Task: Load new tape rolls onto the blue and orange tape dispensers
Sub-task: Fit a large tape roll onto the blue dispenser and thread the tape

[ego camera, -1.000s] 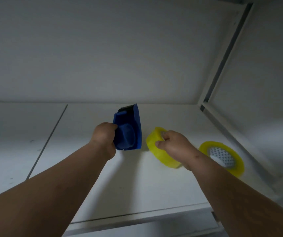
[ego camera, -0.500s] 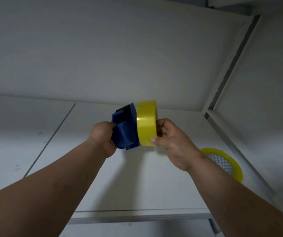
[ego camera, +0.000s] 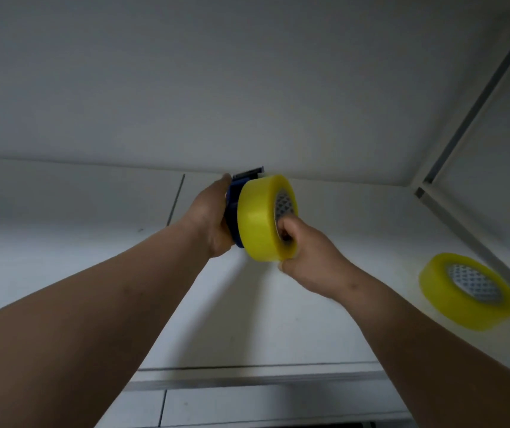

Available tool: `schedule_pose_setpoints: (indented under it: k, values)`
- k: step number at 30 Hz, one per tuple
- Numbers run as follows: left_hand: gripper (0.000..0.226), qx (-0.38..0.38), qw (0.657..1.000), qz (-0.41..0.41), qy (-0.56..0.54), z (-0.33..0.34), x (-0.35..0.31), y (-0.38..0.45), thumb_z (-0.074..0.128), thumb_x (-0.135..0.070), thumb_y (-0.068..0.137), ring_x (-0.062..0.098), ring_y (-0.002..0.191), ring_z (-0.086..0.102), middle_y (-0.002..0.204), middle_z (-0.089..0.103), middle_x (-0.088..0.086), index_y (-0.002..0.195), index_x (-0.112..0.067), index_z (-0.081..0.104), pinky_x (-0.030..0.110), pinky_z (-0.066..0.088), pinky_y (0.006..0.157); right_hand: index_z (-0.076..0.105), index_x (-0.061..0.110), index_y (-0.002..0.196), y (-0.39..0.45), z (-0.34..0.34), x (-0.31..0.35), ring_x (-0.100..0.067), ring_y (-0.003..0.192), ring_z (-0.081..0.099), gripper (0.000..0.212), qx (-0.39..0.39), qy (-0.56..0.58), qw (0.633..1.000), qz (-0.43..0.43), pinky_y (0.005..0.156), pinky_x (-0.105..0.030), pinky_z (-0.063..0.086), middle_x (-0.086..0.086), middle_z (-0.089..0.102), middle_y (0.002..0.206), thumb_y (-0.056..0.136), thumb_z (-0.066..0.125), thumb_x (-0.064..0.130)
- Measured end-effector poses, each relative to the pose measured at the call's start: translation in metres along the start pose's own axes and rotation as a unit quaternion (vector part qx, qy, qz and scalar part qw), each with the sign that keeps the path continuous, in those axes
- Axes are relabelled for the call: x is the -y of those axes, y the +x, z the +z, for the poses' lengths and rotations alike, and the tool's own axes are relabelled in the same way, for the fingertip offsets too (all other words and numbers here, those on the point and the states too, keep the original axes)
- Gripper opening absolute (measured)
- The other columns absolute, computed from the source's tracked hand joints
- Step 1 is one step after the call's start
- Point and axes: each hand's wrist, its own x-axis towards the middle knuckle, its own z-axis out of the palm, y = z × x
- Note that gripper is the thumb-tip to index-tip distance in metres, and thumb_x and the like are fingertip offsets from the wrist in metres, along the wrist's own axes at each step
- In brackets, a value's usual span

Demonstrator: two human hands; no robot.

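A person's two bare forearms reach forward over a white tabletop (ego camera: 278,319), the hands meeting above it. The left hand (ego camera: 212,217) wraps around the blue tape dispenser (ego camera: 233,211), holding it up off the tabletop with its dark blade edge at the top. The right hand (ego camera: 306,251) grips a yellow tape roll (ego camera: 258,217), fingers curled through its patterned core and around its lower rim, and holds it flush against the right face of the dispenser. The roll appears to be going onto the dispenser's hub, though whether it is fully seated cannot be told, since the roll hides the hub. A second yellow tape roll (ego camera: 432,291) lies flat on the tabletop, well to the right of the dispenser. No orange dispenser is in view, so at best the first of two loadings is under way, and threading the tape looks still to be done.
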Motion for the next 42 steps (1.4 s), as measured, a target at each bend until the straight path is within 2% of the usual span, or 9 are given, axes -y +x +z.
schedule_pose_setpoints:
  k: [4, 8, 12, 16, 19, 22, 26, 33, 42]
  values:
    - [0.063, 0.062, 0.998, -0.004, -0.014, -0.023, -0.005, -0.006, 0.047, -0.064, 0.09, 0.037, 0.101, 0.072, 0.115, 0.073, 0.018, 0.124, -0.015, 0.064, 0.048, 0.058, 0.082, 0.036, 0.033, 0.074, 0.008, 0.016, 0.016, -0.016, 0.078, 0.042, 0.045, -0.007, -0.089, 0.995, -0.047, 0.057, -0.02, 0.03, 0.006, 0.041, 0.082, 0.069, 0.049, -0.009]
    - [0.05, 0.054, 0.998, 0.025, -0.027, -0.04, -0.01, -0.021, 0.061, -0.052, 0.088, 0.035, 0.091, 0.074, 0.103, 0.077, 0.017, 0.118, -0.013, 0.065, 0.046, 0.061, 0.071, 0.042, 0.027, 0.088, 0.01, 0.027, 0.032, -0.021, 0.106, 0.034, 0.05, -0.041, -0.2, 0.975, -0.087, 0.085, -0.03, 0.027, 0.004, 0.046, 0.104, 0.057, 0.045, -0.013]
    - [0.049, 0.018, 0.997, 0.055, -0.051, -0.058, -0.013, -0.04, 0.064, -0.046, 0.087, 0.037, 0.091, 0.074, 0.105, 0.076, 0.017, 0.124, -0.013, 0.063, 0.049, 0.061, 0.071, 0.048, 0.029, 0.094, 0.008, 0.043, 0.044, -0.02, 0.098, 0.028, 0.055, -0.083, -0.265, 0.953, -0.124, 0.077, -0.032, 0.024, 0.005, 0.05, 0.11, 0.058, 0.049, -0.012]
    - [0.043, -0.01, 0.994, 0.076, -0.082, -0.079, -0.01, -0.063, 0.065, -0.041, 0.088, 0.037, 0.094, 0.074, 0.109, 0.075, 0.017, 0.123, -0.015, 0.065, 0.05, 0.06, 0.077, 0.053, 0.023, 0.106, 0.001, 0.061, 0.057, -0.023, 0.09, 0.045, 0.052, -0.059, -0.199, 0.969, -0.137, 0.068, -0.033, 0.041, 0.001, 0.05, 0.116, 0.067, 0.051, -0.011]
    - [0.046, 0.0, 0.993, 0.093, -0.071, -0.102, -0.011, -0.081, 0.063, -0.036, 0.089, 0.038, 0.101, 0.071, 0.118, 0.071, 0.02, 0.128, -0.012, 0.061, 0.049, 0.06, 0.08, 0.047, 0.024, 0.102, -0.004, 0.079, 0.08, -0.021, 0.086, 0.046, 0.041, -0.02, -0.135, 0.983, -0.12, 0.066, -0.029, 0.036, 0.003, 0.048, 0.112, 0.071, 0.054, -0.001]
    - [0.047, -0.01, 0.993, 0.111, -0.037, -0.132, -0.021, -0.097, 0.061, -0.034, 0.09, 0.041, 0.11, 0.066, 0.125, 0.066, 0.023, 0.13, -0.009, 0.06, 0.054, 0.053, 0.094, 0.039, 0.033, 0.099, 0.001, 0.1, 0.115, -0.026, 0.097, 0.05, 0.037, 0.051, -0.066, 0.993, -0.083, 0.074, -0.035, 0.045, 0.006, 0.048, 0.105, 0.069, 0.061, 0.027]
    - [0.046, -0.02, 0.992, 0.119, -0.028, -0.194, -0.049, -0.119, 0.059, -0.033, 0.092, 0.044, 0.113, 0.064, 0.126, 0.064, 0.028, 0.128, -0.003, 0.06, 0.058, 0.048, 0.1, 0.036, 0.033, 0.11, 0.018, 0.146, 0.187, -0.022, 0.109, 0.052, 0.058, 0.075, 0.023, 0.996, -0.05, 0.086, -0.043, 0.05, 0.001, 0.054, 0.117, 0.066, 0.065, 0.056]
    - [0.059, -0.041, 0.984, 0.171, 0.016, -0.284, -0.106, -0.155, 0.067, -0.027, 0.089, 0.048, 0.114, 0.062, 0.13, 0.058, 0.034, 0.134, 0.006, 0.047, 0.064, 0.047, 0.097, 0.043, 0.023, 0.117, 0.041, 0.22, 0.271, -0.011, 0.1, 0.06, 0.049, 0.039, 0.182, 0.982, -0.038, 0.082, -0.028, 0.05, 0.008, 0.06, 0.108, 0.078, 0.074, 0.025]
    - [0.047, -0.11, 0.967, 0.228, 0.017, -0.349, -0.142, -0.172, 0.075, -0.024, 0.083, 0.035, 0.102, 0.068, 0.115, 0.062, 0.018, 0.117, -0.007, 0.048, 0.055, 0.057, 0.087, 0.048, 0.02, 0.104, 0.073, 0.268, 0.327, -0.001, 0.084, 0.059, 0.036, 0.028, 0.185, 0.978, -0.095, 0.068, -0.017, 0.046, 0.01, 0.06, 0.095, 0.079, 0.073, 0.028]
